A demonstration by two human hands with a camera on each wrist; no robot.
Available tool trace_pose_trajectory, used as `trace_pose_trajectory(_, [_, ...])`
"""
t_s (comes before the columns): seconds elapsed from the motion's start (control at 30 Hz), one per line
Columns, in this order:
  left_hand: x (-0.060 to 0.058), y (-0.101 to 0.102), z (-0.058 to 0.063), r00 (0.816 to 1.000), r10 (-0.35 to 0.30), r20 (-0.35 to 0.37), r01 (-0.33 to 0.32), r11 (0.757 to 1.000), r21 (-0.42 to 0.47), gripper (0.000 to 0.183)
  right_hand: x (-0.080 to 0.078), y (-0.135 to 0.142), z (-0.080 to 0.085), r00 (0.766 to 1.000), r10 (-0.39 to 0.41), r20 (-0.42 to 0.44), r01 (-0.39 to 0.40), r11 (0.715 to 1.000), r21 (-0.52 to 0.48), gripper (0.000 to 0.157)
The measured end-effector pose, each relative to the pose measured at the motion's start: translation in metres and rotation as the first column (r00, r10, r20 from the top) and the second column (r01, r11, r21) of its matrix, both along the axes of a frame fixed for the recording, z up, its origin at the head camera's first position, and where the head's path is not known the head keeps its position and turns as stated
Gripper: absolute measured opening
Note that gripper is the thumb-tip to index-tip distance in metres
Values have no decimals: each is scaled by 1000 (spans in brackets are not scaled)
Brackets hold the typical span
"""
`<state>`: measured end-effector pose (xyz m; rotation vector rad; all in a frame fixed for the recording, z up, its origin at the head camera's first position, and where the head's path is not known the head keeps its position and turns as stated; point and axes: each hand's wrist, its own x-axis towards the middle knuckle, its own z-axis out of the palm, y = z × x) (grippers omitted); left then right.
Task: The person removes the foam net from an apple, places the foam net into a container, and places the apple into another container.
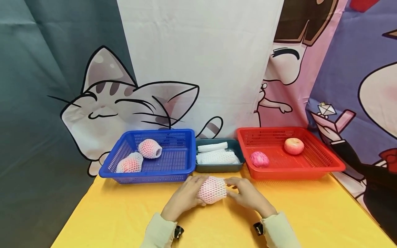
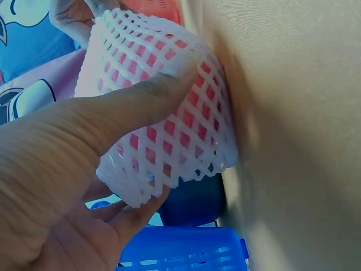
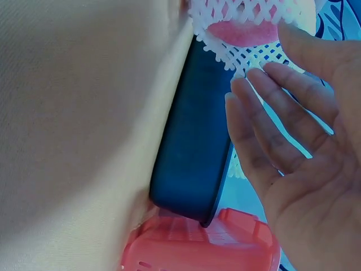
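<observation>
The left hand curls round a pink fruit in a white foam net; the right hand, loosely open, touches the net's end. They are over the near-middle of a yellow worktop. Beyond, a dark green tray sits between blue and red baskets. Cartoon-printed cloth hangs behind.

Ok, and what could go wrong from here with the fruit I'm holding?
The fruit might slip out: its pink surface shows at the foam net's open end, facing the right hand. The net's thin lattice could tear or bunch if that hand tugs the rim while the left hand grips the other side. And the dark green tray sits just beyond, so a careless move may bump it.
</observation>
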<state>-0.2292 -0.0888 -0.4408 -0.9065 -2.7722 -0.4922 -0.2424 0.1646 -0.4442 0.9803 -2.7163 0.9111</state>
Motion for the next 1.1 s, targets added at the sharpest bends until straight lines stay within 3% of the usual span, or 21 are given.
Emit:
trace_pose_trajectory(0.2, [-1, -1, 0, 999, -7, -45, 7, 1000, -3, 79, -1, -4, -2, 1000, 18, -23, -18, 1000, -23, 35])
trace_pose_trajectory(0.5, [-4, -4, 0, 1000, -23, -21, 24, 999, 24, 75, 3, -10, -4, 999, 4, 41, -4, 1000, -4, 56])
trace_pose_trajectory(1.1, [-6, -4, -2, 998, -33, -49, 33, 999, 10, 61, 7, -16, -5, 993, -16, 114, 8, 998, 65, 68])
